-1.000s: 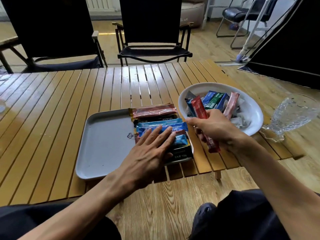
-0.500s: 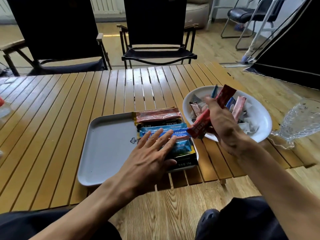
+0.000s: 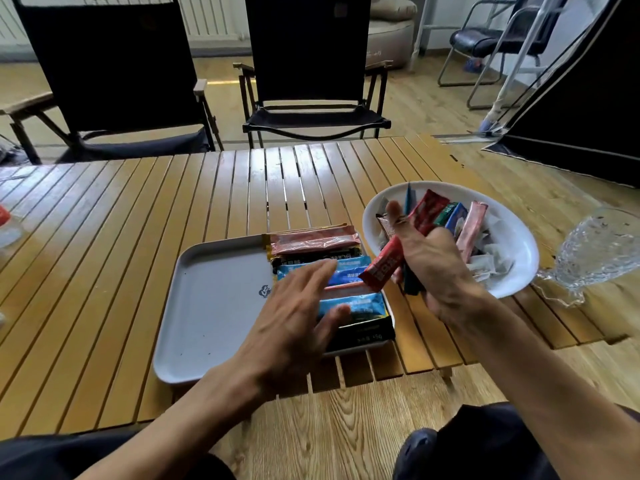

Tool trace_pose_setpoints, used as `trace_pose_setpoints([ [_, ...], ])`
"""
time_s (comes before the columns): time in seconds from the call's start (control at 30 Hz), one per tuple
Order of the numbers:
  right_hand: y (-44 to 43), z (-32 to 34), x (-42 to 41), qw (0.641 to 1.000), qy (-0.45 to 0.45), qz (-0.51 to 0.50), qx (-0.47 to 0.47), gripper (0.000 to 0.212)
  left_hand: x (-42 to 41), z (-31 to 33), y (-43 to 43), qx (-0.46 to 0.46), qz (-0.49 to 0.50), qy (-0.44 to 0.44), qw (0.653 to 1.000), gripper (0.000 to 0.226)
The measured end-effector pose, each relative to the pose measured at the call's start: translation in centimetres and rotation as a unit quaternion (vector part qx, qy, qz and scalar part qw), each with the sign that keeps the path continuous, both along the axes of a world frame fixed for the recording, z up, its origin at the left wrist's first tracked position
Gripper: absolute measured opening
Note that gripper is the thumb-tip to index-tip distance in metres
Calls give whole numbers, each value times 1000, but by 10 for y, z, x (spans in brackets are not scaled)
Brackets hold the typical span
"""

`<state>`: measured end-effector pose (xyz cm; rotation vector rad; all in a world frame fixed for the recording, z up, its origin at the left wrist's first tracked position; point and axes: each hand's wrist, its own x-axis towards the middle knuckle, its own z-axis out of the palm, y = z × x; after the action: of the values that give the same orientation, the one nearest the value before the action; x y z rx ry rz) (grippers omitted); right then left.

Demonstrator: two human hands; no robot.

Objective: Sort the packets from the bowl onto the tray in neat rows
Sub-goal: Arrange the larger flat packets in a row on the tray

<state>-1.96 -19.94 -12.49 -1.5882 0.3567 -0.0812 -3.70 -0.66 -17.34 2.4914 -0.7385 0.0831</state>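
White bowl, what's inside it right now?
The white bowl holds a pink packet, blue packet, green packet and white sachets. The right hand, gripping a red packet, covers the left part.

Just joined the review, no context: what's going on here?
A person is sorting packets from the bowl onto the tray. The right hand grips a red packet, held up between bowl and tray. The left hand is spread open over the row of packets on the tray's right side. More packets lie in the bowl.
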Motion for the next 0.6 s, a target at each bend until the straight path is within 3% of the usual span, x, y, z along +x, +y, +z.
trace_pose_setpoints([
  [0.1, 11, 0, -1, 1000, -1, -1, 18, 51, -1, 19, -3, -150, 30, 50, 987, 62],
  [0.23, 24, 0, 0, 999, -2, 17, 29, 56, 0, 34, -8, -301, 32, 208, 930, 35],
  [0.33, 27, 2, -1, 996, 1, 72, 55, 61, 4, 41, -5, -342, 39, 234, 909, 29],
  [0.43, 13, 8, 4, 984, -39, 89, 151, 52, 15, 48, 9, -348, 62, 244, 903, 17],
  [0.53, -4, 13, 12, 990, -53, 59, 116, 30, 30, 52, 25, -338, 89, 235, 907, 17],
  [0.6, -5, 11, 15, 996, -26, 44, 78, 29, 39, 52, 30, -337, 109, 229, 907, 20],
])
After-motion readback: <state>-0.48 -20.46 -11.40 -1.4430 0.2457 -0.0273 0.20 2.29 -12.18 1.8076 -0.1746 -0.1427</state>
